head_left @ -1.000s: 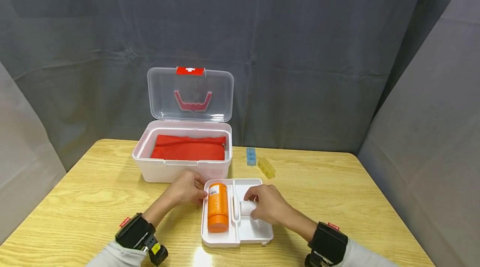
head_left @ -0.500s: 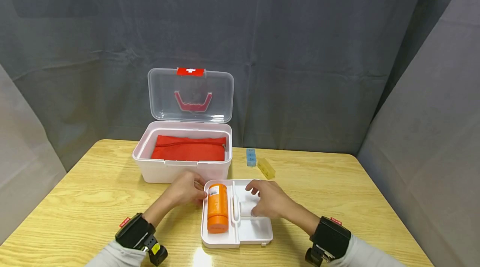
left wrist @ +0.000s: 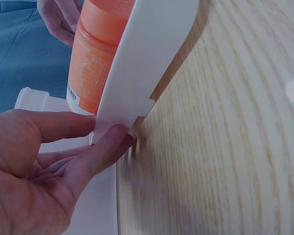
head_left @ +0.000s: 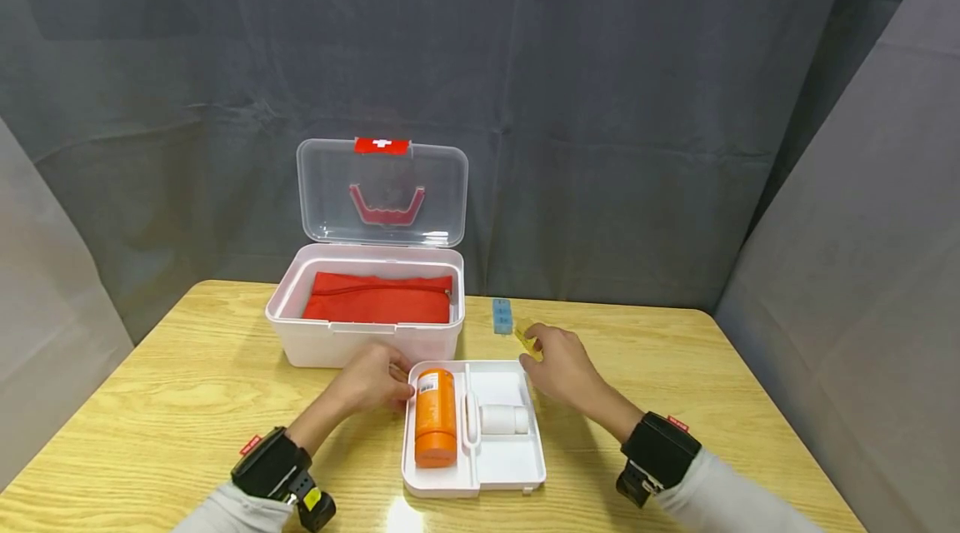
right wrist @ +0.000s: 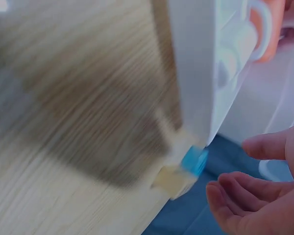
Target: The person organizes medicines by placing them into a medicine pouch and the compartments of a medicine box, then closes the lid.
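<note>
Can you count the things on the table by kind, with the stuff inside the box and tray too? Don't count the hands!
Bottles: 2 (orange bottle, white bottle)
Little cases: 2 (blue case, yellow case)
Pouches: 1 (red pouch)
Boxes: 1 (white box)
Trays: 1 (white tray)
Total: 7

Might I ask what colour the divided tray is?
The divided tray is white; the head view shows it best.
</note>
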`<control>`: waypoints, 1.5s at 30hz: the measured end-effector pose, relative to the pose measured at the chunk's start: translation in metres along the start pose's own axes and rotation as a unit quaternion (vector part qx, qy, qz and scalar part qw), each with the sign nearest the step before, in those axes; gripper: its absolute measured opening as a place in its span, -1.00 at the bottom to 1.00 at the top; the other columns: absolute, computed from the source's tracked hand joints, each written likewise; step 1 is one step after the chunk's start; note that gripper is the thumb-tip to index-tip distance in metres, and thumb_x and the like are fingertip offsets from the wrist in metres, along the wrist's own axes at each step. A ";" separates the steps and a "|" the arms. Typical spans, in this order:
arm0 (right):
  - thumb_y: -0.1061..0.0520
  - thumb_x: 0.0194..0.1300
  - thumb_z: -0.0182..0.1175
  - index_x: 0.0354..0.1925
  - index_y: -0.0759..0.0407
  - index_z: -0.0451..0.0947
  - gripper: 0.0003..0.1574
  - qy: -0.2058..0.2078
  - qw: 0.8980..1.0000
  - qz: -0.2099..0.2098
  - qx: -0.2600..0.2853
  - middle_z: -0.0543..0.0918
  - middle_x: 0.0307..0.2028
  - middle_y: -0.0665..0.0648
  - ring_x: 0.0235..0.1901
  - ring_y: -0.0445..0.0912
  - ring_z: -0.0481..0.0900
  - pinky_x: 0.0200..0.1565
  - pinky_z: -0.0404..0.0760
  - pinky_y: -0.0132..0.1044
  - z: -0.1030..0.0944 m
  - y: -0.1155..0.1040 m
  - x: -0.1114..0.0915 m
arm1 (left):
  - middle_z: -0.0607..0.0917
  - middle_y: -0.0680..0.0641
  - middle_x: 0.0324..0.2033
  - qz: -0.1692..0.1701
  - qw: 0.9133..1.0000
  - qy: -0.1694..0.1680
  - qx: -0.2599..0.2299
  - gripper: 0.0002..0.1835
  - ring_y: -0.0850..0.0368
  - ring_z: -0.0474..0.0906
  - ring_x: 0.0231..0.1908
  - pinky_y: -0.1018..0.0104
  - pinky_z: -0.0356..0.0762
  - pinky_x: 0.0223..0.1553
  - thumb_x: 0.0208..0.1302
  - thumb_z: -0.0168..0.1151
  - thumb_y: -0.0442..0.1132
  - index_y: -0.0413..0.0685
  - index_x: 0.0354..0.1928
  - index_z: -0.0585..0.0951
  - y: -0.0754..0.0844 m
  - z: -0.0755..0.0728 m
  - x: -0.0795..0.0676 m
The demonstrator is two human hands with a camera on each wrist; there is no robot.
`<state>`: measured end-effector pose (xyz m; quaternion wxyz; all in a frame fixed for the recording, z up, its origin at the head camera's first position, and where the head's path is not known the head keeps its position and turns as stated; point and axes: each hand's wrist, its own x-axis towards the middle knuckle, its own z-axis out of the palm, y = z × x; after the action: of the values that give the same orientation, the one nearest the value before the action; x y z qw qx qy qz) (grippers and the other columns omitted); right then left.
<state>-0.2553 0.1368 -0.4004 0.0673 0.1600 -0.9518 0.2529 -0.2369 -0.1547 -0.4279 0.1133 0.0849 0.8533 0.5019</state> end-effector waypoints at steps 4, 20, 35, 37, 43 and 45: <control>0.25 0.26 0.29 0.07 0.45 0.58 -0.56 0.020 1.000 0.013 -0.011 0.70 -0.15 0.40 -0.18 0.17 0.68 -0.21 0.68 0.00 0.001 0.016 0.008 | 0.76 -0.25 -0.40 -0.001 1.000 0.006 0.012 -0.78 -0.09 0.77 -0.46 0.12 0.76 -0.40 0.10 0.38 -0.55 -0.50 -0.18 0.64 0.000 0.001 0.001; 0.24 0.19 0.27 -0.02 0.51 0.57 -0.57 0.058 0.997 0.044 -0.015 0.71 -0.19 0.41 -0.21 0.26 0.69 -0.20 0.68 0.05 0.014 0.040 0.026 | 0.77 -0.30 -0.37 0.006 1.000 -0.002 0.004 -0.78 -0.08 0.77 -0.45 0.10 0.76 -0.39 0.10 0.37 -0.57 -0.52 -0.19 0.63 0.000 0.000 0.000; 0.17 0.18 0.38 -0.01 0.58 0.60 -0.46 0.042 0.996 0.075 -0.025 0.70 -0.10 0.52 -0.11 0.35 0.69 -0.05 0.69 0.13 0.023 0.048 0.036 | 0.77 -0.28 -0.36 -0.007 1.000 0.001 0.002 -0.74 -0.05 0.77 -0.47 0.13 0.76 -0.40 0.11 0.37 -0.57 -0.53 -0.14 0.62 0.000 0.000 0.002; 0.18 0.16 0.39 -0.03 0.58 0.61 -0.48 0.043 0.996 0.072 -0.025 0.71 -0.12 0.51 -0.12 0.35 0.69 -0.06 0.69 0.12 0.025 0.050 0.036 | 0.77 -0.28 -0.36 -0.007 1.000 0.000 0.000 -0.74 -0.06 0.78 -0.47 0.13 0.76 -0.40 0.11 0.36 -0.57 -0.54 -0.13 0.62 0.000 0.000 0.002; 0.25 0.12 0.34 -0.10 0.54 0.63 -0.58 0.051 0.996 0.063 -0.028 0.73 -0.19 0.45 -0.17 0.31 0.69 -0.13 0.70 0.07 0.030 0.053 0.037 | 0.77 -0.29 -0.35 -0.007 1.000 -0.006 -0.008 -0.74 -0.06 0.78 -0.46 0.11 0.76 -0.39 0.11 0.36 -0.58 -0.54 -0.13 0.61 -0.001 -0.001 0.001; 0.26 0.12 0.33 -0.10 0.53 0.63 -0.60 0.051 0.996 0.064 -0.026 0.73 -0.20 0.44 -0.18 0.30 0.69 -0.15 0.70 0.06 0.031 0.053 0.037 | 0.77 -0.29 -0.35 -0.008 1.000 -0.006 -0.010 -0.74 -0.06 0.78 -0.46 0.11 0.76 -0.39 0.11 0.36 -0.58 -0.54 -0.13 0.61 -0.001 -0.001 0.001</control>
<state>-0.3096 0.1550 -0.4437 0.1035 0.0836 -0.9617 0.2399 -0.2383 -0.1557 -0.4281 0.1232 0.0795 0.8485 0.5086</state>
